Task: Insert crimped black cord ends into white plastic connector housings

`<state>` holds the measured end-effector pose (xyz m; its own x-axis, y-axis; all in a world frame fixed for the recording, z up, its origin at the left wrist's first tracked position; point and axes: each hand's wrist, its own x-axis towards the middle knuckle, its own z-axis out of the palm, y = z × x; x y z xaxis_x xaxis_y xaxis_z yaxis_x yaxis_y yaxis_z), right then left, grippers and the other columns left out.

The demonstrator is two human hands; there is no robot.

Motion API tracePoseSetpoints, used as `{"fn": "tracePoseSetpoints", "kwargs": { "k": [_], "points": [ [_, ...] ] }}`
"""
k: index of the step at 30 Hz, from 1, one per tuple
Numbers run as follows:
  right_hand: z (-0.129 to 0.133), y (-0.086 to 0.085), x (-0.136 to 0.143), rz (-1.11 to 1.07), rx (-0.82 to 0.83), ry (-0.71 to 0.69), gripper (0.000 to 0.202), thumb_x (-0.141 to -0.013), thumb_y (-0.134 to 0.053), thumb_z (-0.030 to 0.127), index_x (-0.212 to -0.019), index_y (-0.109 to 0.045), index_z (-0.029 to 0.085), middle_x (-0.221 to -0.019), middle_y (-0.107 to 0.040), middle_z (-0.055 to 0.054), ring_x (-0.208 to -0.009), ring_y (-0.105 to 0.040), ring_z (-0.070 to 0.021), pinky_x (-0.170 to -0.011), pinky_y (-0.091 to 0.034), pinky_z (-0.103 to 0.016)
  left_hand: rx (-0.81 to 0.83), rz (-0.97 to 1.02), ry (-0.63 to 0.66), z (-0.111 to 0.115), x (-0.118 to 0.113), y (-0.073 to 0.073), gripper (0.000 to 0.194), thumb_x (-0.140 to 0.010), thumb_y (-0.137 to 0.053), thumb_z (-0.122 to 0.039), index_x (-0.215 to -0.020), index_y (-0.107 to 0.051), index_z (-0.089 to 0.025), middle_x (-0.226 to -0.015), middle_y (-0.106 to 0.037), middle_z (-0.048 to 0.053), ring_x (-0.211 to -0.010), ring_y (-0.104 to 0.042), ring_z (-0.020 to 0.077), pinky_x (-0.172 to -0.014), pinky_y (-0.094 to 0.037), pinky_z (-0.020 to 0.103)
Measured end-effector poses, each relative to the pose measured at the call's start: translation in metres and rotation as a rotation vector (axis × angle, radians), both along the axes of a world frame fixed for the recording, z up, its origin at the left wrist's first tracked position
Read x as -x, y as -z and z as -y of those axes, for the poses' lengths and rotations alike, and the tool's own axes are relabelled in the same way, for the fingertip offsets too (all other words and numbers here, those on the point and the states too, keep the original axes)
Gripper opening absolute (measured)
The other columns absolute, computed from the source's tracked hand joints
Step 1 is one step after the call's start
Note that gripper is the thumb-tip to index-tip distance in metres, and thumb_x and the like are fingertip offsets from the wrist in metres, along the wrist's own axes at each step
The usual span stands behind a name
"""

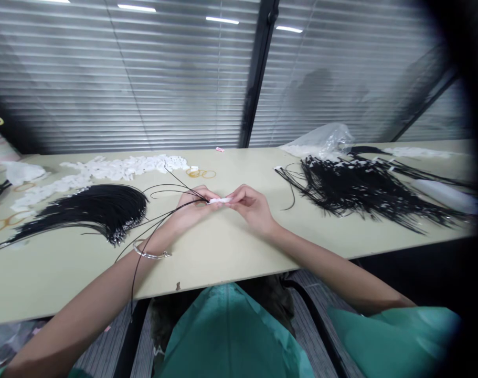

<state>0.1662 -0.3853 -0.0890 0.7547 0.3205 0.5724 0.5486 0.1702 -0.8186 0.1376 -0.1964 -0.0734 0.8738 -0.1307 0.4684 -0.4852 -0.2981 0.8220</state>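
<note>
Between my fingertips, above the middle of the table, is a small white tag-like piece (220, 200). My left hand (197, 202) pinches its left end together with several thin black cords (171, 211), which trail back over my wrist and bracelet. The fingers of my right hand (251, 206) close on the other end of the same white piece. To the left of my hands lies a thick bundle of black cords (93, 210) with metal-looking ends. Exactly how the cords meet the white piece is hidden by my fingers.
White pieces (124, 168) are heaped along the back left, beside yellow rubber bands (201, 173). On the right spreads a pile of black cords (352, 184) with white tags, near a clear plastic bag (321, 140). The table's front edge (223, 279) runs before me; window blinds stand behind.
</note>
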Motion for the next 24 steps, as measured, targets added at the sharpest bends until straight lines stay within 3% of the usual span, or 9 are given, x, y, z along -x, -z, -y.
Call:
{"fn": "tracePoseSetpoints", "kwargs": {
  "k": [18,24],
  "points": [
    [-0.0004,0.0004,0.0015,0.042,0.037,0.057,0.013,-0.073,-0.069,0.023,-0.069,-0.058,0.017,-0.079,-0.056,-0.001,-0.078,-0.057,-0.0102,-0.071,-0.047,-0.025,0.093,-0.034,0.033,0.0007,-0.0042,0.0035,0.020,-0.068,-0.074,-0.033,-0.075,-0.068,-0.016,-0.076,-0.060,0.003,-0.071,-0.057,0.0120,-0.063,-0.045,0.022],
    [0.0008,-0.0002,0.0011,0.047,0.036,0.042,0.010,-0.074,-0.068,0.020,-0.070,-0.058,0.016,-0.080,-0.056,-0.001,-0.079,-0.058,-0.0103,-0.073,-0.047,-0.025,0.058,-0.051,0.038,0.0004,0.0009,-0.0019,0.022,-0.067,-0.075,-0.035,-0.076,-0.070,-0.016,-0.074,-0.060,0.004,-0.069,-0.056,0.0119,-0.060,-0.044,0.022]
  ]
}}
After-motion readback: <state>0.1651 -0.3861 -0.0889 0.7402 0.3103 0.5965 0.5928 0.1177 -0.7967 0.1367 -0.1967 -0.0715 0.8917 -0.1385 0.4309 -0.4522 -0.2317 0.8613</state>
